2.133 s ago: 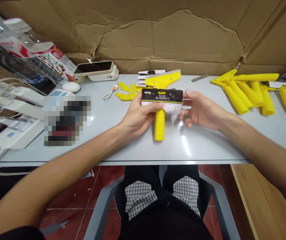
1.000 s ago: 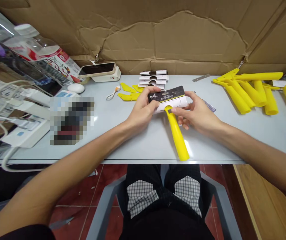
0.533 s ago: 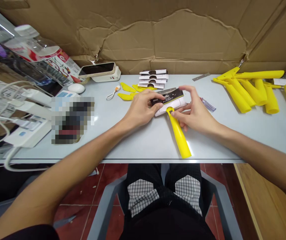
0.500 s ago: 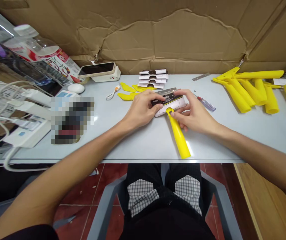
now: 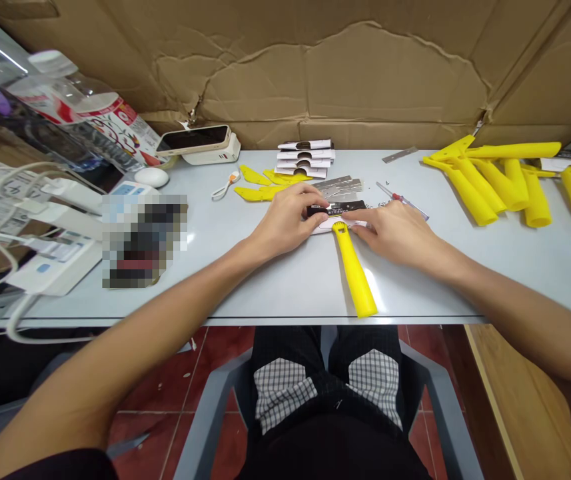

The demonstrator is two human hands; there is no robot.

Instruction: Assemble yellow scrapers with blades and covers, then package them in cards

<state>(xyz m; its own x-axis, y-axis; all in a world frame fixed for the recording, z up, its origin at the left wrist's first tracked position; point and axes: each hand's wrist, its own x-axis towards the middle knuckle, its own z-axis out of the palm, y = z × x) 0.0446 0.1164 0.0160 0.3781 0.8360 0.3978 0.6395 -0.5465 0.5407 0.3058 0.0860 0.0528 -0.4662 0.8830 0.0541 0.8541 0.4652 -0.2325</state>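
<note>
In front of me lies a scraper point(image 5: 355, 277) with a yellow handle pointing toward the table's front edge. Around its head is a black-and-white printed card sleeve point(image 5: 338, 209). My left hand point(image 5: 290, 217) pinches the sleeve's left end between thumb and fingers. The fingers of my right hand point(image 5: 398, 230) are closed on its right end, the index finger stretched along the top. Flat metal blades point(image 5: 342, 187) lie just behind the sleeve. A screwdriver point(image 5: 405, 200) with a clear and red handle rests beyond my right hand, near small loose metal pieces.
Several yellow scraper handles point(image 5: 490, 180) are piled at the right. Folded card sleeves point(image 5: 305, 160) stack at the back, beside flat yellow pieces point(image 5: 258, 193). A phone point(image 5: 195, 138), a power strip point(image 5: 60, 260), cables and bottles point(image 5: 110, 120) crowd the left. Cardboard point(image 5: 340, 73) walls the back.
The sleeved scraper head has tilted down flatter and nearer the table, uncovering the blades behind it. My right hand has shifted right and turned palm down over the sleeve's end.
</note>
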